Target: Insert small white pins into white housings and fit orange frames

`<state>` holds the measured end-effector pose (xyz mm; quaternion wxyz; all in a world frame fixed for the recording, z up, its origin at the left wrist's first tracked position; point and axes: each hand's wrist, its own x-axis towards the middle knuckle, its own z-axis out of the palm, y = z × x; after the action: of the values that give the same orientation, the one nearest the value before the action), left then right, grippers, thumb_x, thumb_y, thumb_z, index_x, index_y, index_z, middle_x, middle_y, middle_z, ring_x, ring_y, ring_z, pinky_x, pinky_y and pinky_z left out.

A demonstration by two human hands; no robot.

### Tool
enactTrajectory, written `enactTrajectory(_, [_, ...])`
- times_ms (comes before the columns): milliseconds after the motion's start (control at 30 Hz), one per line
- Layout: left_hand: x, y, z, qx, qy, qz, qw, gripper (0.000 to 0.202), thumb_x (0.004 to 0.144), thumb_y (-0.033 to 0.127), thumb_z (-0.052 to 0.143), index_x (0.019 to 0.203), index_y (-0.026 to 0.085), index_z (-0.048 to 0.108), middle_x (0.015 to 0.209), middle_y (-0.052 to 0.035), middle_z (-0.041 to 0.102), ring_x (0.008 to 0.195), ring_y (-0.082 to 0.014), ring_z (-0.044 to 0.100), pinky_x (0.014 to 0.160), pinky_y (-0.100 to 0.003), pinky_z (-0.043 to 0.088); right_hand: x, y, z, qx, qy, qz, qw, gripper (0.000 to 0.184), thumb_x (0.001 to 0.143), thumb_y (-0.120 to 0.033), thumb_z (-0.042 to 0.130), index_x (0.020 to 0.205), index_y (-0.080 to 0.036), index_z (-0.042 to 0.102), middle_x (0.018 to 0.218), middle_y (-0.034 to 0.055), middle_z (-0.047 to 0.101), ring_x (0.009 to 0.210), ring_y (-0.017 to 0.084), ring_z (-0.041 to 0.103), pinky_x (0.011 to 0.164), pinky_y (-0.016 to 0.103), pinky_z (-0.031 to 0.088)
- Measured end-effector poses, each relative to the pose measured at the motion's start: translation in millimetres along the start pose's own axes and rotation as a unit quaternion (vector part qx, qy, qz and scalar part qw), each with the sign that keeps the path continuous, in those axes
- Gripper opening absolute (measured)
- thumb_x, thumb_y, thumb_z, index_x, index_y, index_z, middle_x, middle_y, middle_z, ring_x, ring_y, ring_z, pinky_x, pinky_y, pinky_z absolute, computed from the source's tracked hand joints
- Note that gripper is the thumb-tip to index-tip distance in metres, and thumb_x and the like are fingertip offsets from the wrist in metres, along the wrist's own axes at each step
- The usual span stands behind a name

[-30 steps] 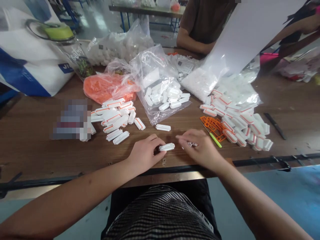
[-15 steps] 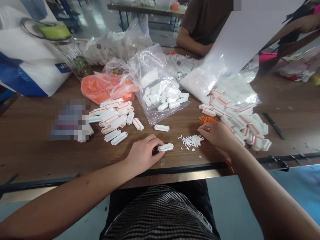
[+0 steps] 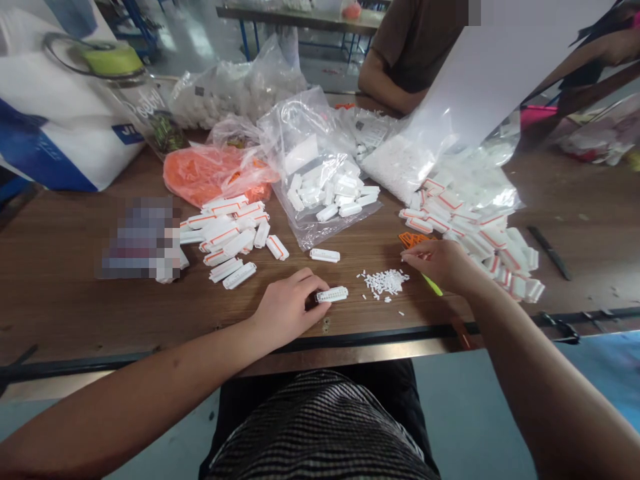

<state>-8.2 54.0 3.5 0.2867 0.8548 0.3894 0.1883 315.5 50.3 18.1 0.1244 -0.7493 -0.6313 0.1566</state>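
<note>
My left hand (image 3: 287, 303) rests at the table's front with thumb and fingers closed on a white plastic connector housing (image 3: 332, 294), its row of small slots facing up. Just right of it lies a loose pile of tiny white pegs (image 3: 386, 283). My right hand (image 3: 440, 265) hovers beyond the pile's right side, fingertips pinched together; what sits between them is too small to make out. A yellow-green stick (image 3: 432, 285) shows below that hand, and I cannot tell whether it touches it. Orange strips (image 3: 413, 239) lie behind the fingertips. One white housing (image 3: 325, 255) lies alone behind my left hand.
White housings with orange strips are heaped at left (image 3: 220, 233) and right (image 3: 493, 243). Behind stand a clear bag of white housings (image 3: 320, 153), an orange-filled bag (image 3: 210, 177), a bag of white pegs (image 3: 400, 163) and a bottle (image 3: 145, 100). A person sits opposite.
My right hand has shifted slightly right and away from the peg pile, and the yellow-green stick now shows beneath it. My left hand keeps its hold on the housing.
</note>
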Motion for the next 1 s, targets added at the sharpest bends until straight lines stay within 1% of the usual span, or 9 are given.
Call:
enactTrajectory(200, [0.5, 0.2, 0.1, 0.000, 0.000, 0.003, 1.000, 0.009, 0.084, 0.023, 0.065, 0.093, 0.021, 0.065, 0.084, 0.0018, 0.061, 0.063, -0.0110, 0.053, 0.062, -0.026, 0.043, 3.2, 4.6, -3.5, 0.025, -0.005, 0.015, 1.000, 0.022, 0.074, -0.038, 0.063, 0.076, -0.023, 0.079, 0.076, 0.0038, 0.077, 0.069, 0.021, 0.067, 0.065, 0.032, 0.050])
enactTrajectory(333, [0.5, -0.5, 0.3, 0.004, 0.001, 0.007, 1.000, 0.010, 0.084, 0.024, 0.065, 0.094, 0.021, 0.066, 0.085, 0.0016, 0.061, 0.063, -0.0108, 0.054, 0.061, -0.025, 0.043, 3.8, 0.0, -2.3, 0.003, -0.010, 0.029, 1.000, 0.018, 0.073, -0.037, 0.066, 0.071, -0.023, 0.078, 0.070, 0.0037, 0.075, 0.066, 0.021, 0.067, 0.062, 0.031, 0.048])
enactTrajectory(533, [-0.1, 0.9, 0.6, 0.006, 0.000, -0.004, 1.000, 0.010, 0.083, 0.023, 0.067, 0.093, 0.021, 0.066, 0.084, 0.0020, 0.061, 0.063, -0.0109, 0.054, 0.063, -0.026, 0.044, 3.5, -7.1, -4.3, -0.038, -0.050, 0.032, 0.998, 0.020, 0.077, -0.033, 0.064, 0.076, -0.019, 0.077, 0.075, 0.0065, 0.076, 0.072, 0.022, 0.067, 0.065, 0.031, 0.045])
enactTrajectory(600, [-0.9, 2.1, 0.3, 0.004, -0.005, -0.008, 1.000, 0.012, 0.083, 0.026, 0.068, 0.093, 0.021, 0.067, 0.086, 0.0020, 0.062, 0.064, -0.0111, 0.056, 0.063, -0.027, 0.046, 4.8, -7.9, -4.8, -0.045, -0.054, 0.027, 0.997, 0.018, 0.077, -0.031, 0.065, 0.074, -0.019, 0.077, 0.074, 0.0078, 0.075, 0.072, 0.023, 0.066, 0.066, 0.033, 0.043])
enactTrajectory(667, [-2.0, 2.8, 0.2, 0.002, -0.006, -0.016, 1.000, 0.013, 0.083, 0.026, 0.068, 0.094, 0.021, 0.067, 0.087, 0.0015, 0.063, 0.065, -0.0115, 0.057, 0.065, -0.027, 0.047, 7.3, -8.0, -4.3, -0.057, -0.061, 0.040, 0.996, 0.014, 0.075, -0.028, 0.067, 0.072, -0.019, 0.077, 0.073, 0.0078, 0.075, 0.071, 0.023, 0.065, 0.067, 0.034, 0.042])
enactTrajectory(733, [-3.1, 2.6, 0.6, 0.001, -0.014, -0.012, 1.000, 0.015, 0.082, 0.027, 0.068, 0.096, 0.020, 0.066, 0.090, 0.0003, 0.064, 0.067, -0.0119, 0.059, 0.066, -0.028, 0.049, 10.4, -7.7, -3.1, -0.069, -0.076, 0.067, 0.993, 0.012, 0.075, -0.028, 0.068, 0.071, -0.020, 0.076, 0.073, 0.0070, 0.074, 0.070, 0.022, 0.064, 0.067, 0.033, 0.041])
enactTrajectory(833, [-4.6, 1.5, 1.6, 0.001, -0.021, -0.008, 1.000, 0.018, 0.083, 0.029, 0.068, 0.099, 0.020, 0.066, 0.095, -0.0007, 0.064, 0.070, -0.0126, 0.061, 0.068, -0.028, 0.050, 12.8, -5.8, -0.2, -0.059, -0.089, 0.097, 0.990, 0.011, 0.074, -0.029, 0.070, 0.068, -0.022, 0.074, 0.068, 0.0053, 0.072, 0.066, 0.021, 0.062, 0.065, 0.033, 0.042])
enactTrajectory(900, [-5.1, 1.6, 1.7, 0.004, -0.024, -0.013, 1.000, 0.019, 0.084, 0.030, 0.069, 0.100, 0.020, 0.066, 0.096, -0.0012, 0.065, 0.073, -0.0139, 0.062, 0.070, -0.030, 0.051, 11.9, -3.1, 2.8, -0.044, -0.082, 0.100, 0.991, 0.011, 0.071, -0.031, 0.070, 0.065, -0.022, 0.073, 0.065, 0.0044, 0.071, 0.064, 0.020, 0.062, 0.064, 0.033, 0.042])
enactTrajectory(1000, [-5.0, 3.5, 0.4, 0.010, -0.034, -0.020, 0.999, 0.019, 0.084, 0.032, 0.068, 0.099, 0.020, 0.066, 0.096, -0.0015, 0.065, 0.078, -0.0158, 0.064, 0.072, -0.031, 0.052, 8.4, 2.1, 9.3, -0.037, -0.053, 0.099, 0.993, 0.011, 0.066, -0.034, 0.069, 0.062, -0.024, 0.071, 0.062, 0.0030, 0.069, 0.061, 0.021, 0.062, 0.061, 0.034, 0.041])
